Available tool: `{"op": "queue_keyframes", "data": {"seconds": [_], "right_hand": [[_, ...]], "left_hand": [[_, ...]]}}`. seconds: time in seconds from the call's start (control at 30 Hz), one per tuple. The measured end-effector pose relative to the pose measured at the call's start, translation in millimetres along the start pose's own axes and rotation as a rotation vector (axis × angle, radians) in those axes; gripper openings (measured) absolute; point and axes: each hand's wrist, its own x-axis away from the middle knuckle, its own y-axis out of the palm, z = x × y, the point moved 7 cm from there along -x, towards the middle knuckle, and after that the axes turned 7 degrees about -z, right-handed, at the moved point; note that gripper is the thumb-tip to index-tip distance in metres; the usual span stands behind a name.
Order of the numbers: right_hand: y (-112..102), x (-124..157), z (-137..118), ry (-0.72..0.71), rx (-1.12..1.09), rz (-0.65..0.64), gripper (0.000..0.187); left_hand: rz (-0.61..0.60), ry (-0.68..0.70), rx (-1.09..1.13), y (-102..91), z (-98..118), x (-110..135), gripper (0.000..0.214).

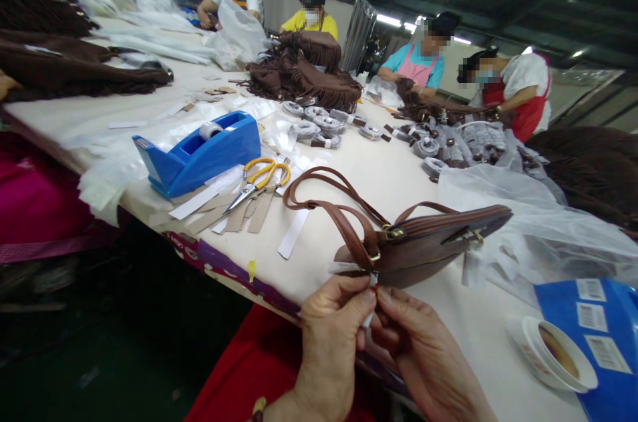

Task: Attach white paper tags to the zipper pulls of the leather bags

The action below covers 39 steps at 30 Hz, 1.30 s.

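A brown handbag with a zipped top lies tilted on the table, its looped brown strap stretching away to the left. At the bag's near end, my left hand pinches a small white tag between thumb and fingers. My right hand is closed against the same spot, fingertips meeting those of the left; a tiny reddish bit shows between them, too small to name. The fingers hide most of the tag. Yellow-handled scissors rest on paper strips left of the strap.
A blue tape dispenser stands at left near the table edge. At right are a roll of tape and a blue sheet with barcode labels. Coiled straps and fringed brown bags lie farther back. Several co-workers sit beyond.
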Motion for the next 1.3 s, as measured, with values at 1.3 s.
{"op": "queue_keyframes", "data": {"seconds": [1.3], "right_hand": [[-11, -5, -50, -0.833, 1.145, 0.450, 0.020]], "left_hand": [[-0.563, 0.614, -1.694, 61.6, 127, -47, 0.034]]}}
